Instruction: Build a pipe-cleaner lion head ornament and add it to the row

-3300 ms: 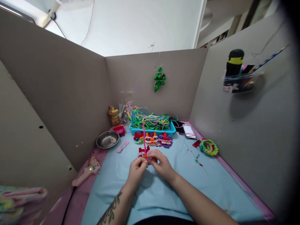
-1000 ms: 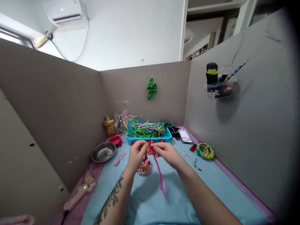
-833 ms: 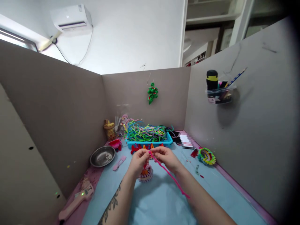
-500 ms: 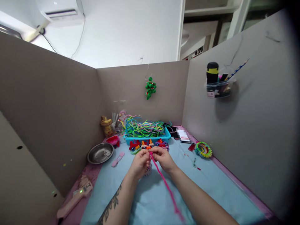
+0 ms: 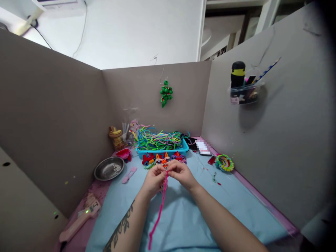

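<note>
The loose end of a pink strand (image 5: 160, 211) is being left to hang down toward the near side, above the blue-covered tabletop (image 5: 231, 210). Off to the left, a pink glue gun (image 5: 80, 222) is being supported on the pink border, a small green light being shown on its body. The upper end of the strand is being gripped by both the left hand (image 5: 154, 180) and the right hand (image 5: 182, 175), the fingers of each being pinched on it, side by side. Beneath the left hand, a small figure (image 5: 160, 189) is being mostly hidden.

Farther on at the left, a pink clip (image 5: 129, 175) is being carried by the blue cover, near a bowl (image 5: 103, 171) in which white bits are being held. At the right, a yellow and green ring (image 5: 224, 163) is being propped beside a red piece (image 5: 211, 160).

Beyond the hands, a row is being formed by three figures (image 5: 148, 160) in front of a blue tray (image 5: 162, 152), which is being filled by tangled strands (image 5: 162, 140). A jar (image 5: 117, 139) is being set off in the far left corner. On the back panel (image 5: 136, 89), a green ornament (image 5: 166, 93) is being hung by a wire.
</note>
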### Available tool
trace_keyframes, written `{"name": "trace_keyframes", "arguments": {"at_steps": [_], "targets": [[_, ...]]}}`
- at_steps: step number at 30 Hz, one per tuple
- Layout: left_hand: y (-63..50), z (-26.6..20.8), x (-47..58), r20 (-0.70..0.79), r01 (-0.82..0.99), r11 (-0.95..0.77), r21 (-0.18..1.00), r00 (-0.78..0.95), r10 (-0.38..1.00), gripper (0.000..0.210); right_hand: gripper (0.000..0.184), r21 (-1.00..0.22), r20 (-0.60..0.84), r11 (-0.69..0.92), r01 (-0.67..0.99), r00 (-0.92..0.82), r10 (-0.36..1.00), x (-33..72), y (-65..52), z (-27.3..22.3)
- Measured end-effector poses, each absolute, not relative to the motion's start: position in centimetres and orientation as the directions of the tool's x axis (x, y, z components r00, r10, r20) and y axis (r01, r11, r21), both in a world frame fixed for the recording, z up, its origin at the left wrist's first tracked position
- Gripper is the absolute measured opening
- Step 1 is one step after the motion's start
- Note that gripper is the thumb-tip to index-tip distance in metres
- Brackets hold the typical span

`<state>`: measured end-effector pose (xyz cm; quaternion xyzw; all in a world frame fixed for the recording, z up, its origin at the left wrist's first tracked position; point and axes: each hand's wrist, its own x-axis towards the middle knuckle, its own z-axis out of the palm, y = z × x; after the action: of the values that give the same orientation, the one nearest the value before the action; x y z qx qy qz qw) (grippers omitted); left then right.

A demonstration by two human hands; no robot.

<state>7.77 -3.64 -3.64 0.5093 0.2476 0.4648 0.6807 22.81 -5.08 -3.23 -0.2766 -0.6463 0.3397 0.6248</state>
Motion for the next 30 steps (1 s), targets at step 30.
{"name": "trace_keyframes", "arguments": {"at_steps": [30], "targets": [[-5.2, -3.5, 7.7, 0.507, 0.035, -0.518, 0.855, 0.161, 0.847, 0.020, 0.018, -0.873, 0.488, 0.487, 0.023, 0.008, 0.873, 21.0, -5.6, -4.0]]}}
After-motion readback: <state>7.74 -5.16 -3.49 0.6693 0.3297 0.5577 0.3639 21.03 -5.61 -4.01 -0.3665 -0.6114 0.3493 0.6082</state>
